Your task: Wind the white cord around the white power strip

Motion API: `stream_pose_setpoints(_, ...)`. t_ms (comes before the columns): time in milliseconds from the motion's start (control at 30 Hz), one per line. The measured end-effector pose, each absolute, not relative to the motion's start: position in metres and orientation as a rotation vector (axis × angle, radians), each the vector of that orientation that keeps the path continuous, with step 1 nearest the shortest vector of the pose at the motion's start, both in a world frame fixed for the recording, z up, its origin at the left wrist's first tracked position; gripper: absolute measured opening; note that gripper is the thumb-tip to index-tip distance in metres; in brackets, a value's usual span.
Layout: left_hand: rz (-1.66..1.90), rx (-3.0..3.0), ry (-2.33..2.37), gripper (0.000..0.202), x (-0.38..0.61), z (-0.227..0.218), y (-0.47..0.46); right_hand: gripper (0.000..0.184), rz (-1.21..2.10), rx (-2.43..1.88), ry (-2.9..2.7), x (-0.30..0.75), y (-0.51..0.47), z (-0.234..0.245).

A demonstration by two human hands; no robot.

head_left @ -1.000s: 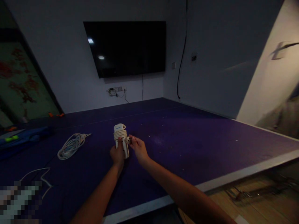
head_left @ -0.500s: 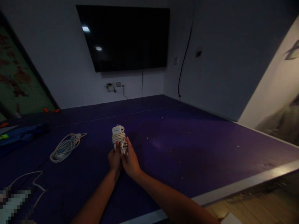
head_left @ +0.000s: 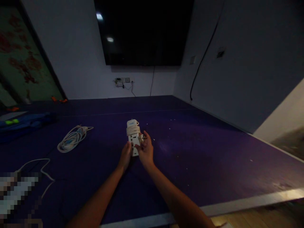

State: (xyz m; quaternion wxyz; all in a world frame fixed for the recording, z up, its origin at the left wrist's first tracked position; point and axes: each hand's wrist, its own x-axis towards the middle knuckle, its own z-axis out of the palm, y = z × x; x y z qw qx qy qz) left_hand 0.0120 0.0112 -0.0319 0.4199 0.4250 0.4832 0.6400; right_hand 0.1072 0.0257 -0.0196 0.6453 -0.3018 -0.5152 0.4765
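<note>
Between my hands is a white power strip [head_left: 135, 140], its outlets facing up toward me. Its white cord [head_left: 133, 130] is wound in several turns round the far end. My left hand [head_left: 124, 156] grips the near left edge of the strip. On the right side, my right hand [head_left: 146, 153] holds the strip, thumb on its face and fingers beside the plug [head_left: 142, 137], which hangs at the strip's right edge. Whether the fingers pinch the plug is hard to make out.
A coiled pale cable [head_left: 72, 139] lies on the purple surface [head_left: 204, 152] to the left. Farther left are a loose white cord [head_left: 45, 172] and blue fabric [head_left: 35, 122]. A wall-mounted screen [head_left: 147, 34] and wall sockets [head_left: 127, 80] are at the back. White scraps dot the surface.
My hands have moved apart, baring more of the strip's outlets. The plug has shifted from over the strip's face to its right side. The camera view has turned slightly left and down.
</note>
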Motion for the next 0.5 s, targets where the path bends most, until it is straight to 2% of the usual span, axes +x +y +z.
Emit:
stream_pose_setpoints(133, 1.433, 1.419, 1.232, 0.082, 0.017, -0.035, 0.014, 0.070, 1.158, -0.720, -0.886, 0.127, 0.052, -0.021)
stream_pose_setpoints(333, 1.103, 2.163, 1.522, 0.063, 0.020, -0.036, 0.000, 0.075, 1.006, -0.840, -0.686, 0.182, 0.092, -0.018)
stream_pose_setpoints(400, 1.075, 2.281, 1.544, 0.058, 0.017, -0.036, -0.001, 0.079, 0.945, -0.915, -0.672, 0.213, 0.105, -0.011)
stream_pose_setpoints(500, 1.140, 2.273, 1.612, 0.053, 0.011, -0.038, 0.003, 0.072, 0.848, -1.027, -0.701, 0.265, 0.123, -0.001)
